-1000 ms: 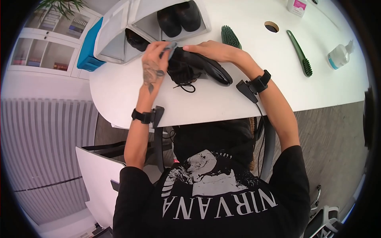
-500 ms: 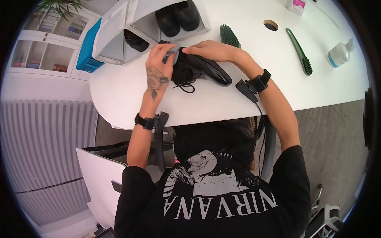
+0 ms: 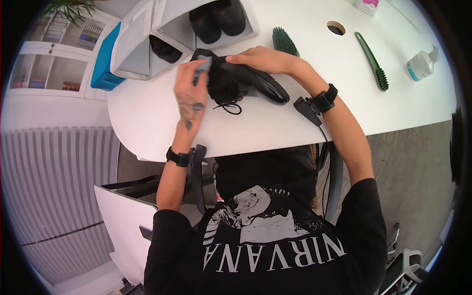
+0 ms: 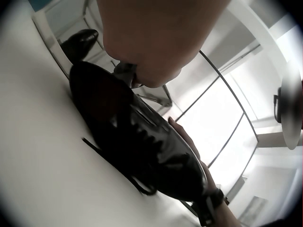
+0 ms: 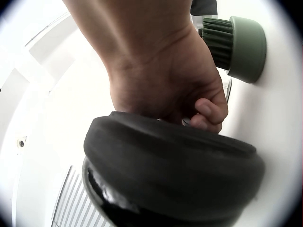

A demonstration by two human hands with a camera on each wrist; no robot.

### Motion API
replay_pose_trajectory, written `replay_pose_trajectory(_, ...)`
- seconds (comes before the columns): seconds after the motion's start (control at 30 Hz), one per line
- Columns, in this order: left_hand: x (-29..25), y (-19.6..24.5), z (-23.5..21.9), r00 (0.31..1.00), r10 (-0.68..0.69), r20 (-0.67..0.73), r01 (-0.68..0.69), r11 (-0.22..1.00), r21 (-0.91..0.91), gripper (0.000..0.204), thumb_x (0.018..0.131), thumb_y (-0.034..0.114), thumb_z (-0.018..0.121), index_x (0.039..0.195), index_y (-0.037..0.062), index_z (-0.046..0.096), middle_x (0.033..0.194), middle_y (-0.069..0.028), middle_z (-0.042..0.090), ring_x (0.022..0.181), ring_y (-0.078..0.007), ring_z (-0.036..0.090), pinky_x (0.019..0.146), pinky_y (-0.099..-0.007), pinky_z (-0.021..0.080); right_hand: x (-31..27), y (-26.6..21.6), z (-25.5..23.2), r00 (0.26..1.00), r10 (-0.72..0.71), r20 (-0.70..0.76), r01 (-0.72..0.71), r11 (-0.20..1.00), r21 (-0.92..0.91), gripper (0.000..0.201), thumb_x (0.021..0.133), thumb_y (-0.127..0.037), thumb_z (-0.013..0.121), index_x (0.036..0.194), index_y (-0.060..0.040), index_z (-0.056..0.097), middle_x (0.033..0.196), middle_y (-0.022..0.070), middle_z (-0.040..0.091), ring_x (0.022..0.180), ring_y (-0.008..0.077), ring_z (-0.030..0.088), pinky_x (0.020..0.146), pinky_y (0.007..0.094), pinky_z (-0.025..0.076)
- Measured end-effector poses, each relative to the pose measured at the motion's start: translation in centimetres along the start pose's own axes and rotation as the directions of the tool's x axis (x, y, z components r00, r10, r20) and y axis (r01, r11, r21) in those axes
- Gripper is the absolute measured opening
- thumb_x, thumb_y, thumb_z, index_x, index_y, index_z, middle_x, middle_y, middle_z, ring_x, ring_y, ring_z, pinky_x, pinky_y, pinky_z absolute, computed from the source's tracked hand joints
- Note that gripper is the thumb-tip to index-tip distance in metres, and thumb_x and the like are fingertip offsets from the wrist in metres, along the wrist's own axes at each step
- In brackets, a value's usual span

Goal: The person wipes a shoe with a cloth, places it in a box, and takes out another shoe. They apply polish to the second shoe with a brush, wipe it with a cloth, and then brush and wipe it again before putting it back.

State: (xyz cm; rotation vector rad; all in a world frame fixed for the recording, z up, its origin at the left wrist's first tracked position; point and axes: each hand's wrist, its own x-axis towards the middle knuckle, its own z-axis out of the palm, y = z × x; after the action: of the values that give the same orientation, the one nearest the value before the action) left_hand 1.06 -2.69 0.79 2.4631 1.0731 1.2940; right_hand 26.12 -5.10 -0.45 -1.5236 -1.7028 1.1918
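A black lace-up shoe (image 3: 268, 87) lies tilted on its side, its laces trailing onto the white table (image 3: 162, 113). My right hand (image 3: 268, 60) grips it from the far side, thumb at the heel end; the right wrist view shows its fingers curled behind the dark sole (image 5: 175, 165). At the heel end of the shoe, my left hand (image 3: 191, 91) pinches a grey-blue cloth (image 3: 203, 64). The left wrist view has this hand (image 4: 151, 47) over the shoe's heel, with most of the cloth hidden under it.
Behind the shoe, white boxes (image 3: 183, 34) stand open with black shoes (image 3: 216, 22) inside. A green brush (image 3: 284, 42) lies just beyond my right hand. Farther right are a long-handled green brush (image 3: 372, 61), a round table hole (image 3: 336, 28) and a clear bottle (image 3: 420, 66).
My left hand and the cloth shifted right along the shoe's heel end, then back left. My right hand and the shoe have stayed nearly in place.
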Motion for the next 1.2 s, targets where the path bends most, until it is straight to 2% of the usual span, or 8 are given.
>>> replay_pose_trajectory(0.07, -0.4, 1.2, -0.2, 0.997, 0.033, 0.064, -0.032, 0.999, -0.024, 0.028, 0.091, -0.006, 0.070, 0.116, 0.0054, 0.074, 0.114, -0.0136, 0.070, 0.102, -0.0326, 0.071, 0.086, -0.0380, 0.057, -0.5, -1.1, -0.6, 0.995, 0.080, 0.057, -0.078, 0.996, -0.030, 0.091, 0.101, -0.077, 0.052, 0.110, 0.0107, 0.075, 0.097, 0.0173, 0.073, 0.092, 0.0231, 0.064, 0.089, 0.0360, 0.051)
replay_pose_trajectory(0.4, -1.4, 0.9, 0.0, 0.999, 0.003, 0.043, -0.003, 1.000, -0.012, 0.027, 0.092, -0.006, 0.066, 0.118, 0.0017, 0.073, 0.111, -0.0145, 0.069, 0.100, -0.0313, 0.070, 0.085, -0.0378, 0.056, 0.6, 0.9, 0.1, 0.998, -0.048, -0.030, 0.048, 0.999, 0.013, 0.089, 0.094, -0.084, 0.052, 0.091, 0.0033, 0.070, 0.066, 0.0045, 0.049, 0.060, 0.0167, 0.047, 0.055, 0.0337, 0.036)
replay_pose_trajectory(0.5, -1.5, 1.9, 0.2, 0.980, 0.186, 0.075, -0.185, 0.982, -0.025, 0.026, 0.093, -0.006, 0.067, 0.117, 0.0029, 0.073, 0.110, -0.0138, 0.069, 0.099, -0.0307, 0.070, 0.084, -0.0370, 0.056, -0.3, -0.9, -0.8, 0.992, 0.113, 0.055, -0.111, 0.993, -0.037, 0.093, 0.101, -0.077, 0.052, 0.115, 0.0126, 0.073, 0.108, 0.0222, 0.075, 0.103, 0.0271, 0.067, 0.099, 0.0368, 0.050)
replay_pose_trajectory(0.6, 0.0, 1.2, -0.1, 0.999, -0.029, 0.030, 0.029, 1.000, -0.009, 0.025, 0.093, -0.006, 0.067, 0.116, 0.0034, 0.073, 0.110, -0.0142, 0.070, 0.099, -0.0315, 0.071, 0.085, -0.0373, 0.056, -0.3, -1.0, -0.5, 0.994, 0.107, 0.034, -0.106, 0.994, -0.029, 0.093, 0.102, -0.076, 0.050, 0.118, 0.0127, 0.072, 0.110, 0.0241, 0.075, 0.105, 0.0287, 0.068, 0.101, 0.0380, 0.050)
replay_pose_trajectory(0.8, -2.3, 5.1, 1.4, 0.949, 0.280, 0.145, -0.272, 0.960, -0.072, 0.039, 0.081, -0.014, 0.068, 0.116, 0.0029, 0.072, 0.114, -0.0130, 0.071, 0.105, -0.0337, 0.071, 0.087, -0.0387, 0.058, -0.1, 0.2, 0.1, 0.994, -0.058, -0.091, 0.050, 0.996, -0.080, 0.089, 0.106, -0.073, 0.046, 0.126, 0.0104, 0.071, 0.122, 0.0280, 0.073, 0.116, 0.0337, 0.067, 0.109, 0.0406, 0.046)
replay_pose_trajectory(0.9, -1.4, 3.4, 0.7, 0.946, 0.298, 0.128, -0.302, 0.953, 0.009, 0.039, 0.080, -0.016, 0.067, 0.115, 0.0014, 0.072, 0.114, -0.0142, 0.071, 0.104, -0.0340, 0.071, 0.085, -0.0401, 0.058, 0.6, 0.3, -0.5, 1.000, -0.006, 0.013, 0.006, 0.999, -0.047, 0.099, 0.101, -0.080, 0.044, 0.120, 0.0132, 0.071, 0.094, 0.0221, 0.071, 0.079, 0.0273, 0.061, 0.071, 0.0394, 0.051)
replay_pose_trajectory(1.0, -0.8, 3.1, 0.8, 0.973, 0.221, 0.070, -0.225, 0.972, 0.063, 0.039, 0.079, -0.014, 0.068, 0.114, 0.0019, 0.071, 0.112, -0.0144, 0.070, 0.102, -0.0350, 0.070, 0.083, -0.0416, 0.058, -0.1, -0.7, -0.7, 0.997, 0.053, 0.057, -0.052, 0.998, -0.021, 0.092, 0.106, -0.074, 0.044, 0.129, 0.0121, 0.069, 0.127, 0.0299, 0.072, 0.121, 0.0376, 0.066, 0.112, 0.0411, 0.045)
replay_pose_trajectory(1.2, -3.5, 4.8, 0.4, 0.919, 0.302, 0.255, -0.315, 0.949, 0.008, 0.034, 0.079, -0.011, 0.069, 0.110, 0.0012, 0.072, 0.108, -0.0142, 0.069, 0.101, -0.0339, 0.070, 0.084, -0.0405, 0.059, -0.6, -0.5, -0.5, 0.998, -0.043, -0.039, 0.040, 0.996, -0.085, 0.092, 0.106, -0.073, 0.044, 0.124, 0.0130, 0.070, 0.124, 0.0298, 0.073, 0.116, 0.0341, 0.067, 0.110, 0.0399, 0.046)
